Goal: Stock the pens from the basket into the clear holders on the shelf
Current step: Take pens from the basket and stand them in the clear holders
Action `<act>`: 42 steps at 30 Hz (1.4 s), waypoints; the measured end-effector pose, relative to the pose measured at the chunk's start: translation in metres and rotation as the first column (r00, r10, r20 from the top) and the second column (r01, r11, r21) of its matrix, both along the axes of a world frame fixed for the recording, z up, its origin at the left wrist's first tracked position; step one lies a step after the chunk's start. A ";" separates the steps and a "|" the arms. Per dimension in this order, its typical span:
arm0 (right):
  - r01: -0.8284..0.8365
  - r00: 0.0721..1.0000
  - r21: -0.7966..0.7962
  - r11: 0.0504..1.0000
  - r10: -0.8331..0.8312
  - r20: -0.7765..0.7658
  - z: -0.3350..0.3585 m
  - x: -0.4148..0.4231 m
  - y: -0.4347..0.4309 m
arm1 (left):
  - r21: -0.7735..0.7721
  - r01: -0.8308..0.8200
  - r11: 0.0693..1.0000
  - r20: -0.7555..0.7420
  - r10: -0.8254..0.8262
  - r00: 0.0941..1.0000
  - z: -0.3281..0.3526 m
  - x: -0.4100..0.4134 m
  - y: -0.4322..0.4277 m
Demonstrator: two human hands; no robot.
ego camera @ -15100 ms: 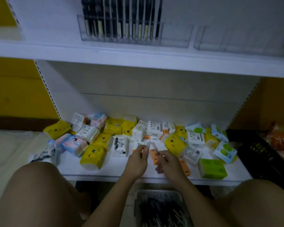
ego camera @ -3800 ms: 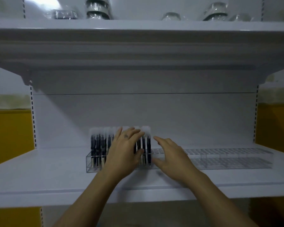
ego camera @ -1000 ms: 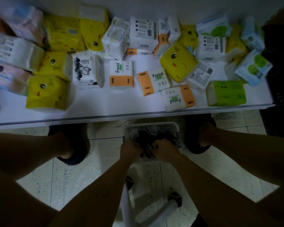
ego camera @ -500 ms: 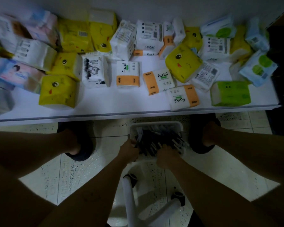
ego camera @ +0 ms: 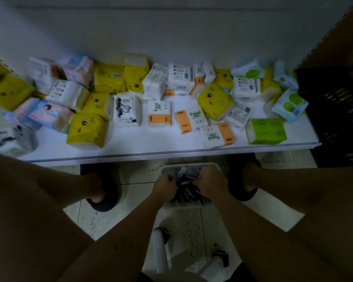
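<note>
A pale plastic basket [ego camera: 192, 165] full of dark pens [ego camera: 186, 195] stands on the floor between my feet, below the low shelf. Both my hands are down in it. My left hand [ego camera: 165, 187] is curled and pinches a wrapped pen [ego camera: 180, 173] whose pale end sticks up toward the shelf. My right hand [ego camera: 210, 184] is curled over the pens and grips several of them. The clear holders are out of view.
The low white shelf [ego camera: 151, 147] carries several tissue packs, yellow [ego camera: 87, 131], orange-and-white [ego camera: 159, 113] and green [ego camera: 266, 131]. A black crate [ego camera: 338, 117] stands at the right. My knees fill both lower corners. White stool legs [ego camera: 160, 251] show below the basket.
The view has tilted up slightly and the shelf fills more of the frame. My hands stay in the basket; the left one has lifted a pen end upward.
</note>
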State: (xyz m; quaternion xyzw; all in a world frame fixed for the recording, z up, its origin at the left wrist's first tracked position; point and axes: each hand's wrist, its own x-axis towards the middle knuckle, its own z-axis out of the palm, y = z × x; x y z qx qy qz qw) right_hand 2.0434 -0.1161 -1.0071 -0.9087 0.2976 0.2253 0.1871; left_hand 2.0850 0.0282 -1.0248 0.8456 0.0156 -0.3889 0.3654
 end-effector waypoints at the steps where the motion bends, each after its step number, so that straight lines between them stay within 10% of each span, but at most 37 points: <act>1: 0.018 1.000 -0.009 1.000 -0.018 0.022 0.005 -0.002 0.000 | -0.014 -0.016 1.000 0.005 0.016 1.000 0.004 -0.002 0.000; 6: 0.249 0.938 0.223 0.942 -0.292 0.184 0.032 -0.011 -0.003 | -0.155 -0.086 0.984 0.040 0.093 0.995 0.030 -0.006 0.003; 10: 0.439 0.797 0.632 0.638 -0.602 0.054 0.062 -0.019 -0.003 | -0.290 -0.202 0.936 0.020 0.217 0.976 0.051 0.000 0.007; 17: 0.407 0.734 0.834 0.371 -0.676 -0.058 0.099 -0.015 0.005 | -0.449 -0.255 0.856 0.108 0.336 0.936 0.111 0.020 0.011; 24: 0.199 0.771 0.822 0.534 -0.603 0.205 0.152 0.010 0.020 | -0.546 -0.134 0.827 0.282 0.332 0.900 0.169 0.032 0.009; 42: -0.355 0.381 0.543 0.762 -0.412 0.828 0.330 0.027 0.028 | -0.714 0.219 0.665 0.595 0.411 0.691 0.371 0.042 -0.001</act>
